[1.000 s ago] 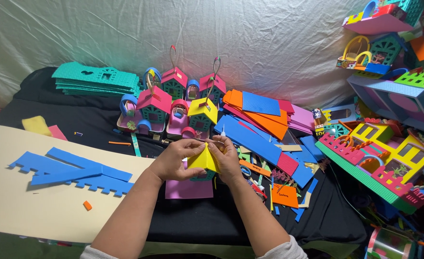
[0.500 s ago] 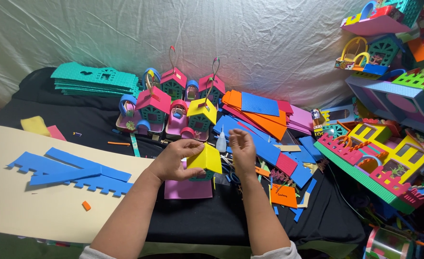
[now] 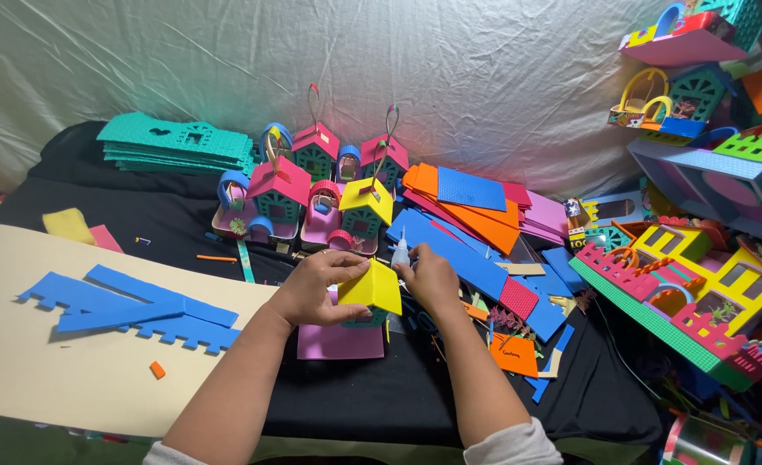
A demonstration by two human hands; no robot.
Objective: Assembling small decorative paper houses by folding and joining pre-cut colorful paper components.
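foam houses [image 3: 312, 194] behind, cream board [image 3: 71, 379] open

On the table [image 3: 363, 413], a small house [image 3: 372, 291] sits on a flat square sheet [image 3: 339, 341] between both hands, finished houses [image 3: 312, 194] stand behind it, toothed strips [image 3: 131, 308] lie on a board [image 3: 71, 379] at the left edge, and stacked sheets [image 3: 467, 202] lie to the right.

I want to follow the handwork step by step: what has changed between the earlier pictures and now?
The right hand let go of the yellow foam roof, went right, and now holds a small white glue bottle. The left hand still holds the roof over the purple foam base. The blue toothed foam strips stayed put.
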